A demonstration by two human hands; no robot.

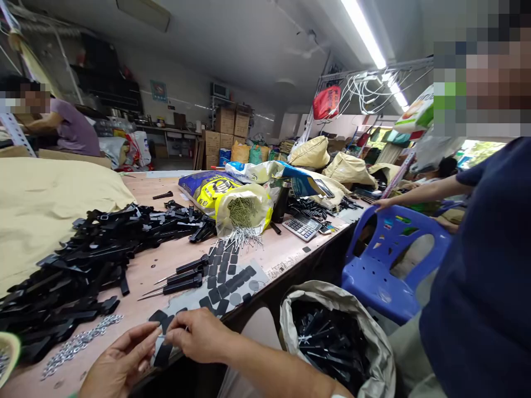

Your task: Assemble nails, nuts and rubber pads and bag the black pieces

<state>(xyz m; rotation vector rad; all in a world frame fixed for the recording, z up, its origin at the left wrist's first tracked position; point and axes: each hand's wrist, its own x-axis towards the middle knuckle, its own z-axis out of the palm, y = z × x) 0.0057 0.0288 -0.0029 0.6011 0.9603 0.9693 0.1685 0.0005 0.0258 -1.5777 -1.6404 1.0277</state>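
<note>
At the table's near edge, my left hand [124, 359] has its thumb and fingertips pinched together. My right hand [201, 334] is closed the same way, just to the right of it. Whatever sits between the fingertips is too small or hidden to make out. Black square pads [164, 354] lie under and beside both hands, and more rounded-square pads [222, 290] spread over a grey sheet [182, 303]. Beyond my hands are several black plastic handles with thin metal rods [182, 282]. Small metal nuts [77, 342] are strewn left of my left hand.
A heap of black plastic parts [95, 249] covers the left of the table. Long screws spill from a yellow bag [265, 207], near a calculator [302, 226]. A sack of black parts [286, 320] stands right, below the edge. A person [485, 249] grips a blue chair [373, 282].
</note>
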